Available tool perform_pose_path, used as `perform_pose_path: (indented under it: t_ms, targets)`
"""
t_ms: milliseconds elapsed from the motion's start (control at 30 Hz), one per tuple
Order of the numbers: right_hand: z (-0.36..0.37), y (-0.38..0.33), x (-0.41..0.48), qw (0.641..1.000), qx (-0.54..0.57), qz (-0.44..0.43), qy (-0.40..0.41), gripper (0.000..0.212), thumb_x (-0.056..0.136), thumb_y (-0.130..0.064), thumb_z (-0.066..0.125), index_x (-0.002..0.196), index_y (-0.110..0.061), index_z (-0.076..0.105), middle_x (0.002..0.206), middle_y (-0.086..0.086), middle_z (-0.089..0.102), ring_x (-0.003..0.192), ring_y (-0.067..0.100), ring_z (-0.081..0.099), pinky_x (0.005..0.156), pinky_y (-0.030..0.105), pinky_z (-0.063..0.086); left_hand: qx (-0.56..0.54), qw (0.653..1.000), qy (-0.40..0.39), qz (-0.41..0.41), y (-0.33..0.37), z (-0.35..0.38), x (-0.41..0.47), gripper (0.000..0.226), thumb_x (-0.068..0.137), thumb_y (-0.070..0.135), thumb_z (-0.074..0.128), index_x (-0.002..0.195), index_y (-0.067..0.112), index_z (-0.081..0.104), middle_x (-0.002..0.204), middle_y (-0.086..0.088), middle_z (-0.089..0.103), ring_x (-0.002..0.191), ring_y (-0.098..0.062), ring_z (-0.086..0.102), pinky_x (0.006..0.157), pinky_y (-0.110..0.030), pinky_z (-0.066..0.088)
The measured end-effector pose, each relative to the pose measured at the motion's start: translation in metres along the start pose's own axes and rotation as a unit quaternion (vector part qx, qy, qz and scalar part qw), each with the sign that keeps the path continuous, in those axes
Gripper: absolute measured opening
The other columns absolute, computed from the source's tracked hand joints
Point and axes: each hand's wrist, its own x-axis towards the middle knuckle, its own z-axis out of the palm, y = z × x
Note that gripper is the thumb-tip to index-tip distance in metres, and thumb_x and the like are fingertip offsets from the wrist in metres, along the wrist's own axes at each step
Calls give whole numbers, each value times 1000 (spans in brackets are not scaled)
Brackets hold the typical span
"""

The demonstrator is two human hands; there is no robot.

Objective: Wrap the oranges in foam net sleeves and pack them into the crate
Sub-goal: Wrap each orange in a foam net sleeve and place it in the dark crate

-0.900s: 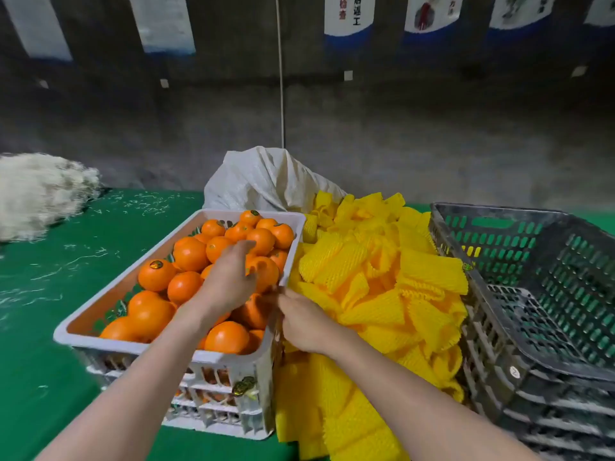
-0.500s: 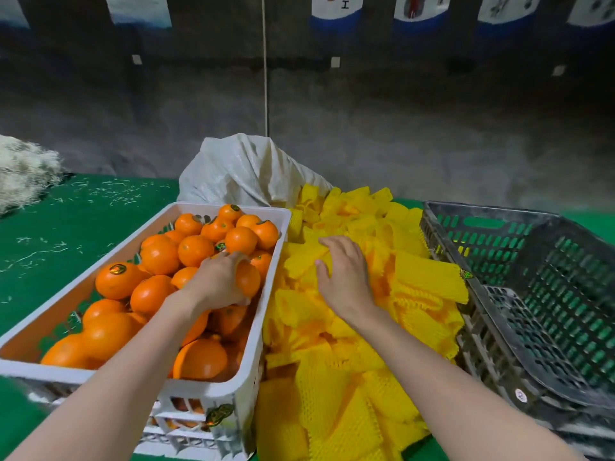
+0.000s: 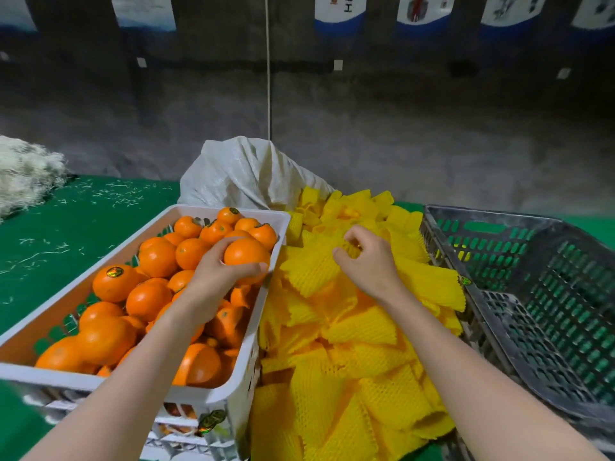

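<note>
A white crate [image 3: 100, 264] at the left holds several oranges. My left hand [image 3: 216, 277] grips one orange [image 3: 246, 256] near the crate's right wall, lifted a little above the others. A heap of yellow foam net sleeves [image 3: 349, 344] fills the middle. My right hand [image 3: 369, 261] pinches a yellow sleeve [image 3: 309, 271] at the top of the heap, fingers curled on its edge. A dark grey crate [image 3: 539, 294] stands at the right with nothing in it.
A white woven sack [image 3: 246, 174] lies behind the sleeves. A pile of pale shredded fibre [image 3: 23, 171] sits at the far left on the green table cover [image 3: 66, 227]. A grey wall rises behind.
My left hand has closed round an orange and raised it toward the crate's right wall. My right hand went from the crate's edge onto the sleeve heap and now pinches a sleeve.
</note>
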Motion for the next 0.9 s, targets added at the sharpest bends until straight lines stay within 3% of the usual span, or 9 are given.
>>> perform_pose_path:
  t_ms: [100,200,367,433,533,600,700,800,900]
  targets:
    - [-24,-13,-3,982,162,82,-46,30,84,0,59,74,-26,47,75,-10,47,69,0,42,65,13,37,-225,970,-71,-64,13,23,-13,69,65,19,73,129,30,49,128,-9,55,108,-27,60,80,-39,55]
    - [-39,-16,-13,936,303,149,-100,31,84,14,45,76,-15,55,73,2,55,63,5,52,58,16,41,-313,937,-113,-110,17,49,-25,72,67,17,70,132,37,46,128,-6,53,109,-31,59,91,-49,51]
    - [-65,-18,-24,882,360,280,-122,31,87,9,44,97,-14,61,90,0,66,63,0,57,53,8,45,-351,916,-95,-168,19,91,-31,27,82,21,63,107,30,61,112,-9,59,81,-26,64,54,-35,57]
    - [-66,-19,-29,881,335,295,-158,32,88,8,45,108,-14,58,111,13,62,68,2,53,53,6,42,-379,901,-85,-193,18,104,-33,26,89,25,57,115,25,60,114,-10,64,89,-29,66,67,-41,55]
    - [-56,-20,-41,869,341,280,-226,27,88,9,42,87,-9,61,79,7,61,56,3,53,53,13,41,-406,882,-113,-210,14,116,-40,53,82,21,60,133,10,51,120,-17,64,106,-34,62,88,-44,48]
    - [-49,-18,-48,881,330,243,-235,30,86,11,41,75,-12,57,60,-3,55,51,3,49,53,18,37,-404,884,-130,-197,10,117,-44,57,72,16,63,128,11,53,101,-16,67,88,-31,66,83,-42,50]
    - [-47,-12,-50,940,237,184,-161,35,86,12,43,72,-17,56,42,-11,45,39,-3,36,43,12,28,-423,876,-153,-172,3,115,-48,50,67,8,56,116,15,58,103,-16,65,85,-30,63,79,-40,48]
    - [-48,-7,-52,970,179,123,-108,30,87,14,45,80,-13,55,48,-2,33,37,1,27,44,17,20,-378,898,-190,-123,1,113,-56,50,61,6,68,108,22,61,98,-11,67,79,-25,66,66,-36,51]
    - [-45,-8,-59,976,190,76,-68,26,89,11,46,81,-13,53,58,6,36,47,5,28,47,18,23,-340,911,-222,-75,-1,112,-61,87,35,17,96,114,22,59,104,-10,68,90,-25,66,75,-39,54]
